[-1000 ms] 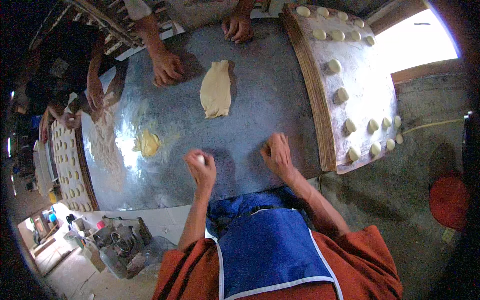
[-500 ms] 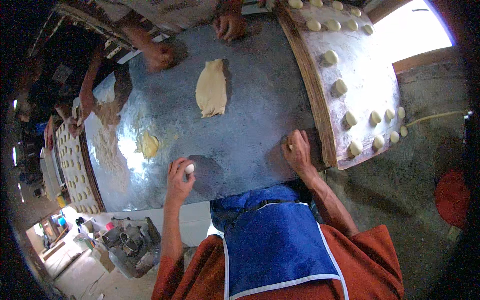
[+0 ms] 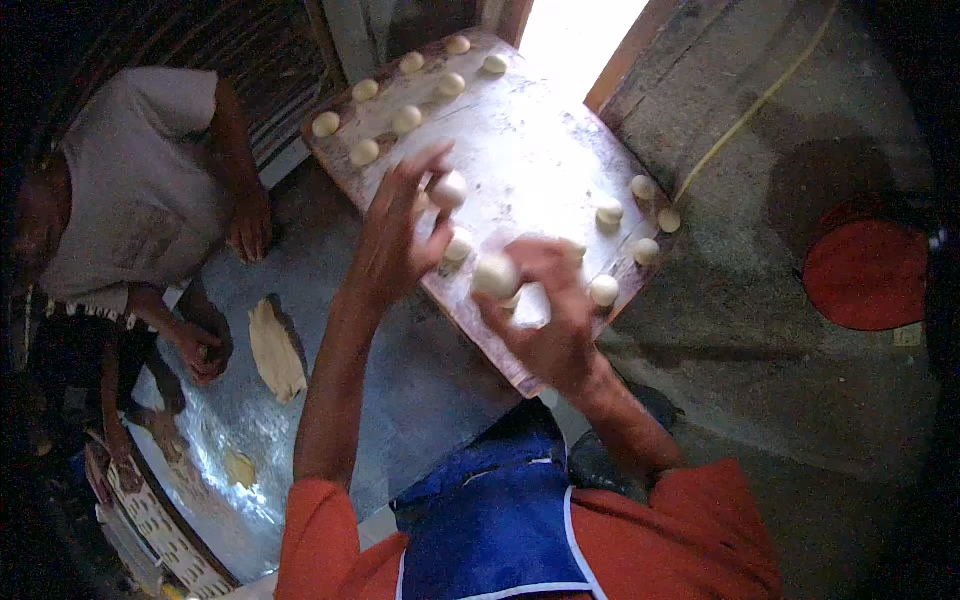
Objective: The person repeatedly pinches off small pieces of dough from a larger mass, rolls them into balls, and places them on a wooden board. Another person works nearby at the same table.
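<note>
Over the floured wooden board I have both hands raised. A round, pale dough ball sits between the thumb and fingers of my left hand. To its right and nearer me, my right hand, smeared by motion, grips another dough ball with its fingertips. Several dough balls stand apart along the board's far left side, such as one dough ball, and others near its right corner, such as one dough ball. My hands partly hide a few balls beneath them.
On the grey worktable left of the board lies a flattened dough sheet, with a yellow lump further left. Another person stands across it, hands at its edge. A tray of small pieces is lower left; a red round object is at right.
The view has swung right toward the board. Both my hands have moved from the worktable to above the board, each with a dough ball. The other person's hands remain by the table.
</note>
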Tool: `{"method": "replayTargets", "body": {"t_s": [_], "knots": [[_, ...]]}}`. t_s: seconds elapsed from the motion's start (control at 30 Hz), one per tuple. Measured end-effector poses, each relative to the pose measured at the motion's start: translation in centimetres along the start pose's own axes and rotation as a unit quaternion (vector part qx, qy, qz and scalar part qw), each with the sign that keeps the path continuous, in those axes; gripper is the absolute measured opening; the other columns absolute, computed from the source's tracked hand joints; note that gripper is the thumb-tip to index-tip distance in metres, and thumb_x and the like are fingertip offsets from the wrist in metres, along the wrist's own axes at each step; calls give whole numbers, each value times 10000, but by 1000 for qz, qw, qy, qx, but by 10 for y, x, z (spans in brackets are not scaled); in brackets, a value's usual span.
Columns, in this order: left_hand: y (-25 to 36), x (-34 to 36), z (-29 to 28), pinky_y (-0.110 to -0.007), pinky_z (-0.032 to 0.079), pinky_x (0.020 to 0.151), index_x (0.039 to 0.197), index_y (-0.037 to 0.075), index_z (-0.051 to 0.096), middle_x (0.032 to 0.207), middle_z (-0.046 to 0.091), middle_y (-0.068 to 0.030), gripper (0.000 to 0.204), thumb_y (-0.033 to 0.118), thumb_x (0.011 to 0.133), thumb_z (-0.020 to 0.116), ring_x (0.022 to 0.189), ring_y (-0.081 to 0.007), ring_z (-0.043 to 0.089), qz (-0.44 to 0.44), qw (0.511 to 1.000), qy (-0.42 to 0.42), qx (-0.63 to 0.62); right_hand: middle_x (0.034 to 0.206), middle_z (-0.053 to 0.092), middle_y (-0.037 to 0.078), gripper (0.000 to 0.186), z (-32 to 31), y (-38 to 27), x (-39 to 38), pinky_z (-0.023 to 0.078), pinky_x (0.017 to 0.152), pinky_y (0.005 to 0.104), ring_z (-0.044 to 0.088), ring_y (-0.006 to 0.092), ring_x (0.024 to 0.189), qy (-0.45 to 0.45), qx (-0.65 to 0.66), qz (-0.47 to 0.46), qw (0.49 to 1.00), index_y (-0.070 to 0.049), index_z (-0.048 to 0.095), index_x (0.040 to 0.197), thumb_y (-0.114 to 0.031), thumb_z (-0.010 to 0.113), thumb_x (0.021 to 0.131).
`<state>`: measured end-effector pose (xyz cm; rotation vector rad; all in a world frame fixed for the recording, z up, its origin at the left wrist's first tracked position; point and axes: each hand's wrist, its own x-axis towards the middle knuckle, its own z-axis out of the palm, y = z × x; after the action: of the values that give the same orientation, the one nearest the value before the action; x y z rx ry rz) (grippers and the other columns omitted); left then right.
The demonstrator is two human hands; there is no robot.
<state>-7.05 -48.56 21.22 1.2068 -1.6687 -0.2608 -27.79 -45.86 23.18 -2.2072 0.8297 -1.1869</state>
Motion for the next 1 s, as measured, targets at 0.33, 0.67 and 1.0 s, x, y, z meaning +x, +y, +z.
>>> {"method": "replayTargets", "body": {"t_s": [0.33,0.67,1.0], "knots": [[-60,38,43,-534,340,1118,1587,152,200,1491,456,-175,1036,34,711,739,1369,-398,426,-25,960,-165,226,1129,636,129,1439,4,125,13,396,914,465,575,296,1047,-12,-272,82,959,-7,51,1595,-471,933,557],[21,-309,-55,-512,388,1064,1405,-3,413,1339,512,-187,697,139,828,778,1216,-369,519,-458,788,242,332,1112,575,120,998,22,8,-74,446,879,393,541,240,996,-17,-21,92,995,2,341,1476,-200,928,694],[-58,-351,-92,-446,569,798,1266,45,628,1166,608,-189,411,97,875,745,1018,-358,654,-410,819,271,296,1011,635,118,371,258,-23,-145,523,837,382,625,241,917,-401,237,171,868,25,585,1260,-275,560,1043]]}}
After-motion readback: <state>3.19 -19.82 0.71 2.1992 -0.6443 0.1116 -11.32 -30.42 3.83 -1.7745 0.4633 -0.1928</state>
